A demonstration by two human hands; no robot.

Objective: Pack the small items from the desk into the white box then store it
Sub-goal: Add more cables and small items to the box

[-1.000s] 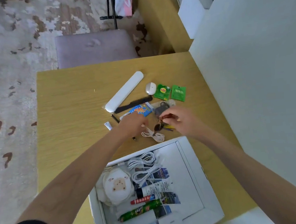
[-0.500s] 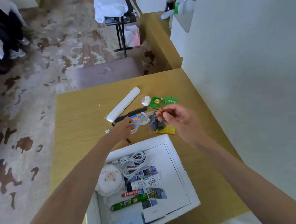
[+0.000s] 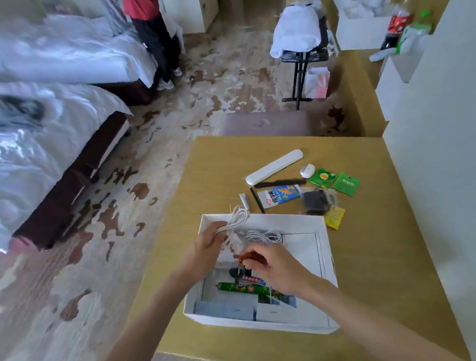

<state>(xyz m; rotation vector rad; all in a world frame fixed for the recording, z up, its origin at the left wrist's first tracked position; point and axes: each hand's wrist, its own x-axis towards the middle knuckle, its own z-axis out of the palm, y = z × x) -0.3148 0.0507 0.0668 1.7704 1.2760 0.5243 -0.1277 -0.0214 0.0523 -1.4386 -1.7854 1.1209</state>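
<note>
1. Head view looks down on both hands, which are over the white box; the box sits open on the desk.
2. The left hand curls its fingers round a looped white cable and holds it above the box's far left corner.
3. The right hand, just beside the left and nearer the person, pinches a small reddish-brown item in its fingertips above the inside of the box. I cannot tell what the item is.
4. Under the hands, inside the box, lie a second coiled cable, a green stick-shaped packet and some flat pale packets.
5. Beyond the hands, on the desk, lie:
   - a long white case
   - a black comb just beside the case
   - a blue packet
   - two green sachets
   - a dark item in a clear bag
   - a yellow sachet, just beside the box's far right corner
</note>
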